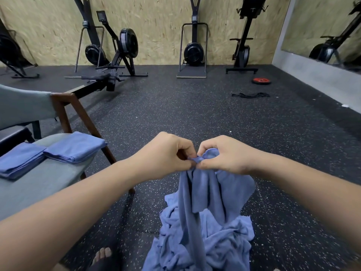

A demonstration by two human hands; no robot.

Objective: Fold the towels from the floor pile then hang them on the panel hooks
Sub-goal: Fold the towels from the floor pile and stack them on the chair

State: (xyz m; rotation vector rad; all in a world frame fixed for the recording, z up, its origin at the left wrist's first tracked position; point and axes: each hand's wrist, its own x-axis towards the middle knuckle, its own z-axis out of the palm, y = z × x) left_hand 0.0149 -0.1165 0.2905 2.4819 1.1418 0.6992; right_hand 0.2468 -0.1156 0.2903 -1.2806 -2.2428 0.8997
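A gym: rowing machines (117,55), speckled rubber floor (195,114), weight plate (261,81).

Folded towels (48,153) on bench (39,184), left

Lighting's pretty flat and even: soft indoor light that looks like it comes from overhead, medium bright, nothing blown out. Shadows are faint and soft, like the one under the chair (39,188) on the floor (195,106). No real glare, just a dull sheen on the flywheel (129,43). The wide-angle lens bows the wall (156,26) line and stretches the corners. The left edge and the mirror (322,30) side are smeared with blur. The towel (203,192) in the middle is sharp.
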